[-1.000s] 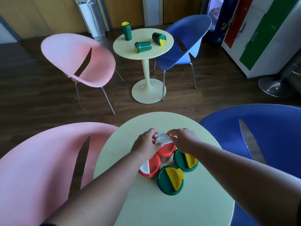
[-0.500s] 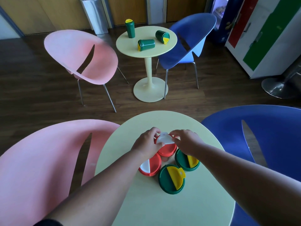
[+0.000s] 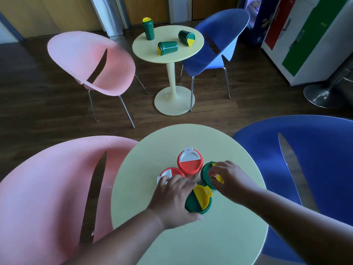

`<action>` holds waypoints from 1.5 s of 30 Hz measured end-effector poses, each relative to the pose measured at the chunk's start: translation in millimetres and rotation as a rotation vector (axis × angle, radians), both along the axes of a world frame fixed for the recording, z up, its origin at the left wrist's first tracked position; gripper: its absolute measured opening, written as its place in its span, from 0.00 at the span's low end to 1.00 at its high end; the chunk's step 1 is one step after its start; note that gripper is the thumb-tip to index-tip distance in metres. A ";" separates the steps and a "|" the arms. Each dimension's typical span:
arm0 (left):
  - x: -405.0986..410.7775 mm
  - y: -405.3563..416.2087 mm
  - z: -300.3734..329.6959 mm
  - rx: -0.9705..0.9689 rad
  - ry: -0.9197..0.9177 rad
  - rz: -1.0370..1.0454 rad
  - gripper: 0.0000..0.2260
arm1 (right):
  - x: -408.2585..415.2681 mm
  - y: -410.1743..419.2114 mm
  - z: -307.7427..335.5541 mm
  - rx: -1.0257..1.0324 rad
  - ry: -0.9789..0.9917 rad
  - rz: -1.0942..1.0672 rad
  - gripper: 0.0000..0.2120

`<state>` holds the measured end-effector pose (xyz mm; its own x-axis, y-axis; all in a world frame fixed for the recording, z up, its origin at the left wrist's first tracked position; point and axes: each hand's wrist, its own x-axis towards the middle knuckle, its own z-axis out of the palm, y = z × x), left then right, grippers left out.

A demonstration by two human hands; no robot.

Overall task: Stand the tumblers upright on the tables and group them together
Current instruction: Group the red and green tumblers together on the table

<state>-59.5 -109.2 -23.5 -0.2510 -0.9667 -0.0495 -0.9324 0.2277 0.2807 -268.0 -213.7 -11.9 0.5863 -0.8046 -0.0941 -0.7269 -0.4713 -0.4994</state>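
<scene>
Several tumblers stand upright and close together on the near round table [image 3: 191, 241]: a red one with a white flap [image 3: 190, 163], a second red one [image 3: 169, 174], and two green ones with yellow flaps [image 3: 199, 201] [image 3: 207, 171]. My left hand [image 3: 172, 197] wraps around the near green tumbler, also touching the second red one. My right hand [image 3: 229, 177] rests its fingers on the other green tumbler's lid. On the far round table [image 3: 183, 52] one green tumbler [image 3: 148, 28] stands upright and two [image 3: 167, 48] [image 3: 186, 37] lie on their sides.
A pink chair [image 3: 47, 197] is at my left and a blue chair [image 3: 315, 165] at my right. Another pink chair [image 3: 91, 62] and blue chair [image 3: 217, 44] flank the far table. A red, green and white cabinet [image 3: 305, 35] stands at the back right on the dark wood floor.
Both hands have let go of the far red tumbler and pulled back toward me. The left now grips the near green tumbler, the right sits on the other green one.
</scene>
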 end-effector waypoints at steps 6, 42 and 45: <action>-14.7 -5.7 -9.0 -0.027 -0.118 -0.019 0.36 | -0.7 7.6 1.1 -0.047 0.022 0.051 0.08; 4.1 -13.4 -5.1 0.026 -0.119 -0.163 0.38 | -1.6 9.0 -0.8 0.025 0.064 0.021 0.08; 4.5 -14.5 -1.4 0.083 -0.092 -0.153 0.35 | -1.5 8.5 1.2 0.023 0.078 0.020 0.09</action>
